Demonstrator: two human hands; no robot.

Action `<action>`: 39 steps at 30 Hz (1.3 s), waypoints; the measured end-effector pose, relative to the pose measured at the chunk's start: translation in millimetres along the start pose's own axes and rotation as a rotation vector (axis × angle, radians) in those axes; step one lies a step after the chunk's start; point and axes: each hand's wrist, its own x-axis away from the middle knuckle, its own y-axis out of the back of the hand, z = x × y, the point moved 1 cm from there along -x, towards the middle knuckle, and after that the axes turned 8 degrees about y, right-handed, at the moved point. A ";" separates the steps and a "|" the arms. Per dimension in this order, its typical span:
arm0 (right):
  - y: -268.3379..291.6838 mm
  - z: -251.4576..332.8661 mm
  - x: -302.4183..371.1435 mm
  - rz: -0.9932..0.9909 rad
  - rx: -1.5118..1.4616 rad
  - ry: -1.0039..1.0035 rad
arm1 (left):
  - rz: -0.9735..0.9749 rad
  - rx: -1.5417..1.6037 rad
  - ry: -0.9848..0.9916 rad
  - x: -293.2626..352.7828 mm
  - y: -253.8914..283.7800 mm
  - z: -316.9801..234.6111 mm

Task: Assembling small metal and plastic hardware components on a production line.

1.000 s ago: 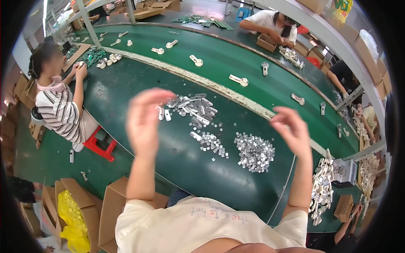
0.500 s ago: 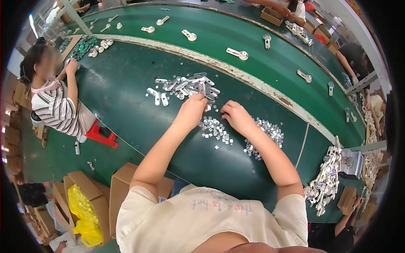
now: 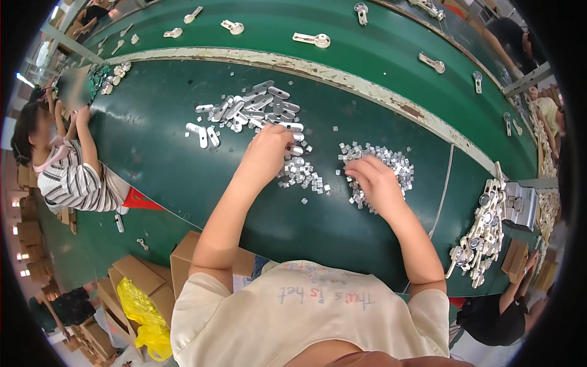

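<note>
My left hand (image 3: pixel 266 150) is at the right edge of a heap of silver oblong parts (image 3: pixel 235 110). Its fingers are closed on a silver oblong part (image 3: pixel 296 136), partly hidden by the fingertips. Just below that hand lies a smaller heap of little shiny square pieces (image 3: pixel 299 174). Farther right, my right hand (image 3: pixel 377 181) reaches into a bigger heap of the same square pieces (image 3: pixel 400 166). Its thumb and fingers are bent together at the heap's left side; whatever is between them is too small to make out.
Beyond a worn pale rail (image 3: pixel 373 92), a green conveyor (image 3: pixel 391 52) carries spaced white handle-shaped parts. Similar white parts are heaped (image 3: pixel 480 235) at the table's right, by a grey metal box (image 3: pixel 521 206). A co-worker (image 3: pixel 67 165) sits left; cardboard boxes (image 3: pixel 143 275) stand below.
My right hand has moved right, from the gap between the heaps to the bigger heap of square pieces. My left hand stays beside the oblong parts. The whole view has shifted.
</note>
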 end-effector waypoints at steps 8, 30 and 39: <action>33.9 16.9 17.0 -0.183 -0.715 -0.294 | 0.172 0.014 0.050 -8.9 6.1 -3.0; 63.1 47.2 23.2 -0.379 -0.852 -0.285 | 0.284 1.369 0.251 30.3 -2.8 -114.7; 49.1 41.2 20.2 -0.325 -0.869 -0.376 | 0.166 1.210 0.205 36.2 -3.9 -104.8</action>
